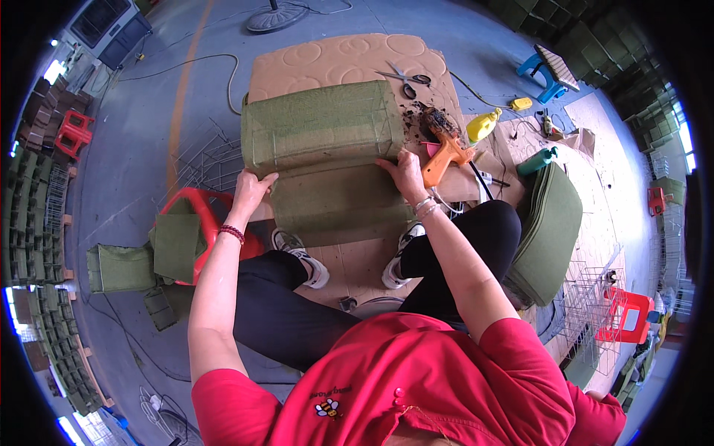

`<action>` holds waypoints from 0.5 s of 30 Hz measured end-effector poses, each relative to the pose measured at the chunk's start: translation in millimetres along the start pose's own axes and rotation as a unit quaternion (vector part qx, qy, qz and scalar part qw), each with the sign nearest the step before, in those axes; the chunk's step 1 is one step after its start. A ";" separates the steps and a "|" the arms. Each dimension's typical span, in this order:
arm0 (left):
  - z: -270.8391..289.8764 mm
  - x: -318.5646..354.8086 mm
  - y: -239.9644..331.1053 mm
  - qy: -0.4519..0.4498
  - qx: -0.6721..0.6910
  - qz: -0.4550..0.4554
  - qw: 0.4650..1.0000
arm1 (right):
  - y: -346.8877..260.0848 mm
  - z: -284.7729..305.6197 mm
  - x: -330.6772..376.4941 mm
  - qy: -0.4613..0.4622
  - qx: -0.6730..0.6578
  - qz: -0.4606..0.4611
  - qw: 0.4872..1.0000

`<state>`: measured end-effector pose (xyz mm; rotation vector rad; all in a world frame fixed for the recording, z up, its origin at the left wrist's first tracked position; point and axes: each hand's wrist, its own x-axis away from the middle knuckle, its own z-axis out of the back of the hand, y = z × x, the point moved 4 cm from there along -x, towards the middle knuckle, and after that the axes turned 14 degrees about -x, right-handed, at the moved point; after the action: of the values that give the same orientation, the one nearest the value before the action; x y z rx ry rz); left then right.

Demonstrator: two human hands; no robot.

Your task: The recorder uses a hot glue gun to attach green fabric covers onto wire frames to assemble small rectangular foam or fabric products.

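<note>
A green felt sheet (338, 204) lies over the front of a box-like wire frame covered in green felt (320, 123), and its loose part hangs toward my knees. My left hand (254, 192) pinches the sheet's left edge near the frame's front corner. At the opposite corner, my right hand (405, 176) has its fingers closed on the right edge. Just right of that hand lies an orange glue gun (444, 157), its nozzle end caked with dark residue. Black-handled scissors (406, 80) rest farther back on the quilted tan pad (327, 58) under the frame.
A yellow bottle (483, 126) and a green bottle (537, 161) are on the right, beyond a stack of felt sheets (552, 230). At the left, a red stool (195, 227) holds felt pieces near a wire frame (212, 163). Cables cross the floor.
</note>
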<state>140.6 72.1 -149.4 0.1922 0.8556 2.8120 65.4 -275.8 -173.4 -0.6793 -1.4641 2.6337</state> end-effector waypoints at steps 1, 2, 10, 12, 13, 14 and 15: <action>-2.1 0.6 -3.3 0.002 -0.001 0.001 1.000 | 4.0 -2.5 -0.1 -0.006 -0.005 -0.026 1.000; -0.1 2.3 -1.4 0.060 -0.007 -0.060 0.996 | 7.7 -4.9 -0.2 -0.013 -0.009 -0.053 0.998; 6.5 3.7 9.9 0.092 -0.050 -0.100 0.989 | 12.8 -5.4 -2.2 0.005 -0.017 -0.047 0.999; 9.0 2.2 12.4 0.079 -0.063 -0.079 0.992 | 3.8 1.0 -6.5 -0.002 0.013 -0.070 0.997; 13.0 -0.9 5.1 0.084 -0.064 -0.080 0.991 | -7.5 3.7 -10.4 -0.018 -0.004 -0.084 0.996; 17.9 -9.2 -8.8 0.083 -0.122 -0.040 0.988 | -16.7 4.9 -16.4 -0.034 -0.021 -0.097 0.995; 22.1 -17.9 -21.7 0.083 -0.178 0.001 0.981 | -22.8 6.4 -26.4 -0.033 -0.024 -0.090 0.995</action>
<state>165.2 97.7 -144.5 -0.0947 0.3657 2.9526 82.9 -275.0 -142.5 -0.4452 -1.5313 2.5141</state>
